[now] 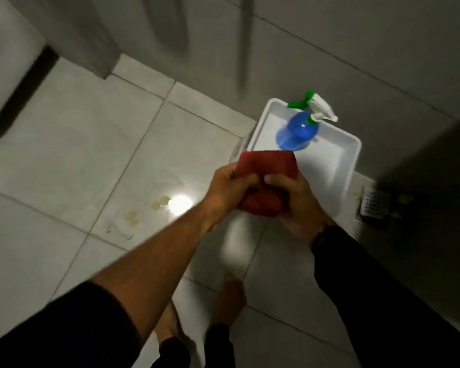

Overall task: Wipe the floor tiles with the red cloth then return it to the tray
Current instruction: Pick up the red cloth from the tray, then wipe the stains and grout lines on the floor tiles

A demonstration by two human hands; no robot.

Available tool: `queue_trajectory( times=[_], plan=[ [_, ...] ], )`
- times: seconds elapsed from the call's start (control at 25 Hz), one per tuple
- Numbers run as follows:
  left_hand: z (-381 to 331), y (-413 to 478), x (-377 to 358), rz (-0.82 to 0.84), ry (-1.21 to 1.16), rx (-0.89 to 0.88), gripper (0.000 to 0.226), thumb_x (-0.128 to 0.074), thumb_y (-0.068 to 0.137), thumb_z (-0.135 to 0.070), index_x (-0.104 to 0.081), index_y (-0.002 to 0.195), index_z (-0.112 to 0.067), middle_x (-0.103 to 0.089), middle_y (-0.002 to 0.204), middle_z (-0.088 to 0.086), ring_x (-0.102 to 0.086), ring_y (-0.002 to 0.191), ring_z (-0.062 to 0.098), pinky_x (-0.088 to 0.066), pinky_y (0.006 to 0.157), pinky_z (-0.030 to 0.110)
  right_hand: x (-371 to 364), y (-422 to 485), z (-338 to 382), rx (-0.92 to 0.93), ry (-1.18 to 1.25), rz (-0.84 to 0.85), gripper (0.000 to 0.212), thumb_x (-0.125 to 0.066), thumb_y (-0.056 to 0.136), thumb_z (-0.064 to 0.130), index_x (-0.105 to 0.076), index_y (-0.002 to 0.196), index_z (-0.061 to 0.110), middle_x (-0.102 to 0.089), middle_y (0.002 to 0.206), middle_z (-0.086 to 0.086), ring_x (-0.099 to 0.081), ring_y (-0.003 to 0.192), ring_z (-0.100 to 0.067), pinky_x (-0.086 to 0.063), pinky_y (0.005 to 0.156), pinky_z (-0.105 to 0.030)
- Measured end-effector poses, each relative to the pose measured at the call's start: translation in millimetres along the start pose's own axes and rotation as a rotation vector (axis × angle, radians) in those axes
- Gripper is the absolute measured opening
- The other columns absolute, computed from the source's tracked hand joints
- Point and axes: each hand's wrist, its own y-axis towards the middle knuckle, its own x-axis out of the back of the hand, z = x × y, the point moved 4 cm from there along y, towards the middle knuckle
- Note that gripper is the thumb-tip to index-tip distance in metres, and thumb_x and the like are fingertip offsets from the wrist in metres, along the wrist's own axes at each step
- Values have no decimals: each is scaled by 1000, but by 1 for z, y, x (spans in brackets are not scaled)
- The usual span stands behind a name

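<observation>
I held the red cloth point(266, 168) bunched in both grips, left hand point(230, 188) and right hand point(294, 200), above the white tray's point(351, 155) near edge. To wipe well, I judged I should fold it flat and start at the yellowish spots point(146, 212) on the floor tiles point(72, 155).

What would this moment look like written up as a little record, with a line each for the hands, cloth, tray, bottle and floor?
left hand: left hand grips the red cloth
right hand: right hand grips the same cloth
cloth: bunched between both hands, held above the near edge of the tray
tray: white tray on the floor by the wall
bottle: blue spray bottle standing in the tray
floor: yellowish spots on the pale tiles, left of the hands
drain: floor drain right of the tray
</observation>
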Motion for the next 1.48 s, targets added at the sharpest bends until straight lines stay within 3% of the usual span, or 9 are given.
queue_trajectory(
  times=[0.16,0.36,0.52,0.68,0.92,1.16,1.28,1.4,1.48],
  plan=[
    [37,-39,83,-12,-37,-9,31,-78,86,-10,-75,116,-18,-80,95,-5,-77,82,3,-63,76,22,-69,-16,-46,-227,-43,243,35,-78,89,18,-82,124,22,-84,125,-14,-83,109,-28,-71,83,-44],
    [157,-56,201,-371,10,94,77,-85,80,-53,-58,148,-30,-71,131,0,-73,114,22,-64,87,37,-151,25,-148,-262,-328,228,17,-82,93,23,-87,108,31,-88,113,-2,-82,113,-29,-72,79,-39],
    [295,-57,311,-652,445,138,76,-60,95,-67,-48,159,-27,-61,150,2,-62,136,28,-52,108,46,-217,93,-223,17,-833,199,40,-85,90,10,-78,130,11,-83,122,-16,-78,118,-40,-66,102,-56],
    [415,-26,404,-838,774,217,85,-43,100,-66,-29,171,-22,-29,179,11,-24,167,34,-19,132,59,-297,169,-291,514,-1249,221,55,-67,86,17,-72,140,19,-78,137,-9,-70,134,-30,-54,119,-38],
    [504,17,437,-972,1053,80,73,-31,106,-58,-23,173,-29,-10,183,16,-13,169,41,-5,129,74,-342,234,-420,792,-1674,478,88,-57,83,9,-35,168,11,-25,180,-20,-11,168,-49,-11,138,-62],
    [509,23,438,-1028,1065,37,71,-31,107,-53,-21,173,-29,-9,184,15,-10,170,40,-3,128,76,-379,209,-473,1116,-1684,674,79,-56,97,30,-33,169,12,-23,181,-19,-12,168,-48,-12,134,-71],
    [509,18,439,-1025,1009,40,71,-34,107,-49,-21,173,-29,-9,184,15,-10,170,40,-4,127,76,-289,141,-511,1055,-1954,898,72,-39,110,53,-29,171,16,-22,182,-15,-15,169,-44,-16,135,-68],
    [512,21,438,-1026,1055,46,70,-31,108,-50,-18,174,-29,-10,184,15,-11,170,41,-6,127,77,-255,162,-480,921,-2074,739,71,-21,113,53,-25,172,14,-19,182,-15,-13,169,-43,-16,133,-67],
    [514,25,438,-1038,1080,39,70,-27,108,-52,-17,174,-30,-9,184,15,-12,169,41,-6,127,77,-311,205,-466,920,-1830,530,72,-44,105,38,-29,171,12,-22,181,-16,-13,168,-45,-12,133,-70]
  ],
)
